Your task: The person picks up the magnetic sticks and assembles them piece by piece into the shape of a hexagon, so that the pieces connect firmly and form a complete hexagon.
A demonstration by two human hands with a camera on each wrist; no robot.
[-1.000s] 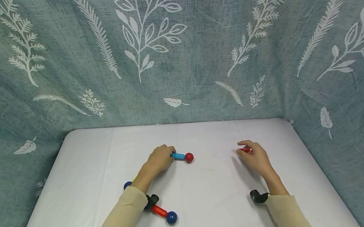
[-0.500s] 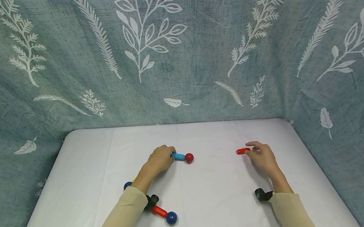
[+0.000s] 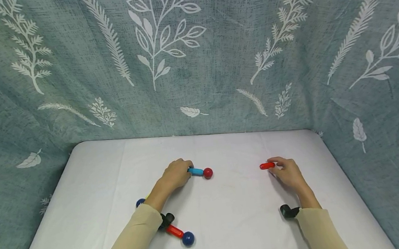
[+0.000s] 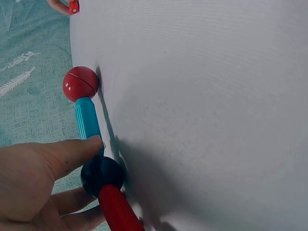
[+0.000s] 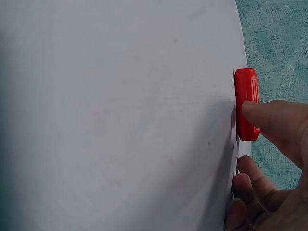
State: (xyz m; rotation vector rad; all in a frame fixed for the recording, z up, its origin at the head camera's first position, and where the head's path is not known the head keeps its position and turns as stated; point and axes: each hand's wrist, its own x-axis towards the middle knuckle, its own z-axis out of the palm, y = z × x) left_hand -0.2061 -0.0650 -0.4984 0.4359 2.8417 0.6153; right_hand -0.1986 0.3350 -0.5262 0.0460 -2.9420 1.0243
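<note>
My left hand [image 3: 176, 173] pinches a light blue magnetic stick [image 4: 88, 119], thumb along its side. A red ball [image 4: 80, 84] caps that stick's far end. At its near end sits a dark blue ball [image 4: 102, 175], fingers behind it, and from this ball runs a red stick [image 4: 118, 208] that leaves the left wrist view at the bottom. Over on the right side of the table, my right hand [image 3: 287, 171] pinches one end of a short, loose red magnetic stick [image 5: 247, 91] between thumb and index finger. The other fingers curl loosely near the white surface.
Partly under the left forearm lies another joined group: a blue ball [image 3: 188, 239] on a red stick [image 3: 174, 231], plus a second blue ball [image 3: 140, 203] beside a bit of yellow. A white cloth [image 3: 231, 218] covers the table; a green leaf-print curtain [image 3: 221, 57] hangs behind.
My right hand has drawn back to the right, uncovering most of the loose red stick, and its index finger has since come down onto the stick's end. The left hand stays where it was.
</note>
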